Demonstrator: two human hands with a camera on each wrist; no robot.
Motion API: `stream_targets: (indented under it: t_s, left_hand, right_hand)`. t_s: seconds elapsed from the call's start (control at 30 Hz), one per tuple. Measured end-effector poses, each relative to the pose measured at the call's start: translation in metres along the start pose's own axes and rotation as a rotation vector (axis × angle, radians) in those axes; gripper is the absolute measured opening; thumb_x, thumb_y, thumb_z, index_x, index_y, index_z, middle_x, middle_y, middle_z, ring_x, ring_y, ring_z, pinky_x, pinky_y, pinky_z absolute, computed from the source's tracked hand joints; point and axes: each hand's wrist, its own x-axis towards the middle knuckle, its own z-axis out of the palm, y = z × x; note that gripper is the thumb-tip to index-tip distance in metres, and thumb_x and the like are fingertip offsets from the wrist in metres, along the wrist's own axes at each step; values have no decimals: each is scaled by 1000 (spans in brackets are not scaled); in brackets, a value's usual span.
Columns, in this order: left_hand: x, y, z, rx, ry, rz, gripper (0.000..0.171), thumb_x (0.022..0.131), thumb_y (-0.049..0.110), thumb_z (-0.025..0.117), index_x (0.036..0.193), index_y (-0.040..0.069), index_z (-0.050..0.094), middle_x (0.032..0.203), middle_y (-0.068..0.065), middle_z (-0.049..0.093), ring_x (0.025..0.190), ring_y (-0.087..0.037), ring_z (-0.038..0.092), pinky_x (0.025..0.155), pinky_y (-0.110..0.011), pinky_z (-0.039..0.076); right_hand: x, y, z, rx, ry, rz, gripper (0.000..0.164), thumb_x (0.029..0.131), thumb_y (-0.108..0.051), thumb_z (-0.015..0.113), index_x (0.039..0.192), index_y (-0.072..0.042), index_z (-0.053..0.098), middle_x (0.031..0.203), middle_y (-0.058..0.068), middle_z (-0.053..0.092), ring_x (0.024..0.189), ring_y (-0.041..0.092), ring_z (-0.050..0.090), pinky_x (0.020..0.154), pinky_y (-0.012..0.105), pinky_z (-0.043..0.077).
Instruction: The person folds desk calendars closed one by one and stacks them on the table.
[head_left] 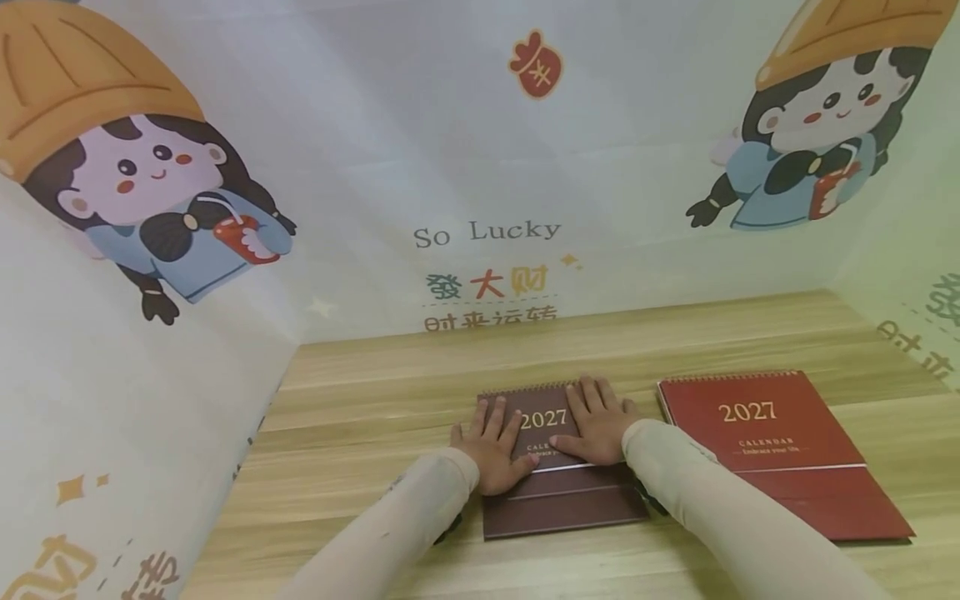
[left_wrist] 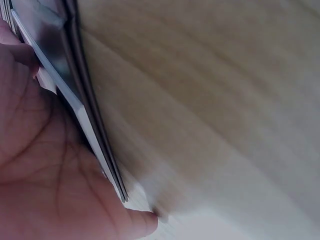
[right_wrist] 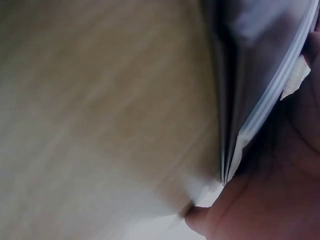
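Note:
A dark brown 2027 desk calendar [head_left: 566,508] lies flat on the wood-grain table, its spiral binding on the far side. My left hand [head_left: 489,448] rests on the calendar's left part, fingers straight and spread. On its upper right part lies my right hand [head_left: 602,427], also with spread fingers, its thumb pointing inward over the cover text. In the left wrist view, the layered edge of the calendar [left_wrist: 90,107] runs beside the palm. The right wrist view shows the opposite edge of the calendar [right_wrist: 230,105] close to the right palm.
A red 2027 desk calendar [head_left: 765,433] lies on the table [head_left: 360,417] to the right, partly behind the right sleeve. Pale printed walls [head_left: 360,150] with cartoon figures and lettering rise at the back, left and right of the table.

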Motion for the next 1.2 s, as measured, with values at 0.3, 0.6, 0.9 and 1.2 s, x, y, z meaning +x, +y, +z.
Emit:
stream_targets:
  t_s: [0.3, 0.6, 0.9, 1.2]
  left_hand:
    - [8, -5, 9, -8, -16, -24, 76, 100, 64, 30, 160, 20, 16, 166, -7, 1, 151, -30, -4, 114, -61, 15]
    - [6, -3, 3, -30, -44, -24, 77, 100, 64, 31, 160, 20, 15, 166, -6, -1, 151, -29, -6, 115, -60, 14]
    - [9, -3, 4, -31, -69, -16, 78, 99, 66, 29, 161, 20, 11, 166, -6, -5, 150, -29, -10, 115, -62, 12]
    - [-3, 1, -6, -41, -46, -23, 77, 100, 64, 31, 160, 19, 16, 166, -7, 1, 151, -29, -5, 115, -61, 15]
  right_hand:
    - [-7, -13, -12, 10, -33, -9, 92, 98, -61, 44, 156, 4, 16, 161, 29, 5, 147, 47, 2, 109, 71, 16]
    - [-10, -14, -14, 13, -17, 4, 88, 99, -57, 47, 155, 5, 18, 160, 30, 7, 146, 49, 4, 107, 72, 17]
    - [-12, -14, -14, 4, -21, 20, 90, 98, -58, 46, 155, 4, 18, 161, 29, 5, 146, 48, 3, 109, 70, 15]
    - [-12, -18, -17, 7, -46, 23, 90, 98, -59, 45, 156, 4, 15, 161, 29, 4, 147, 47, 1, 110, 69, 13]
